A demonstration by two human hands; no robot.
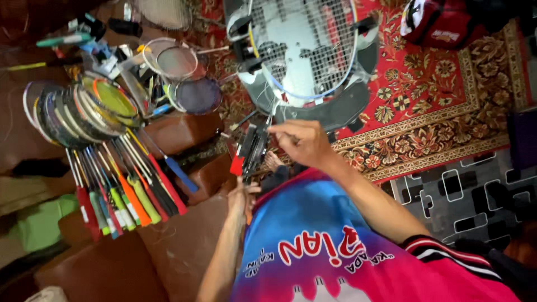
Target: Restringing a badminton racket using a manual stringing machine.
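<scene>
A badminton racket (305, 50) with a white frame is clamped flat on a dark stringing machine (335, 106) on the carpet. My right hand (302, 142) reaches to the machine's near edge, its fingers pinched on a thin string (272, 116) that runs up to the racket. Just left of that hand sits a red and black clamp tool (246, 152). My left hand (243, 196) is curled right below this tool. Whether it grips anything is unclear.
Several rackets (84, 109) lean in a fanned stack at the left, with coloured handles (120, 198) pointing down. Loose rackets (184, 78) lie behind them. Brown cushions (179, 131) sit at the left, a red bag (439, 22) at top right, a patterned red carpet (442, 100) underneath.
</scene>
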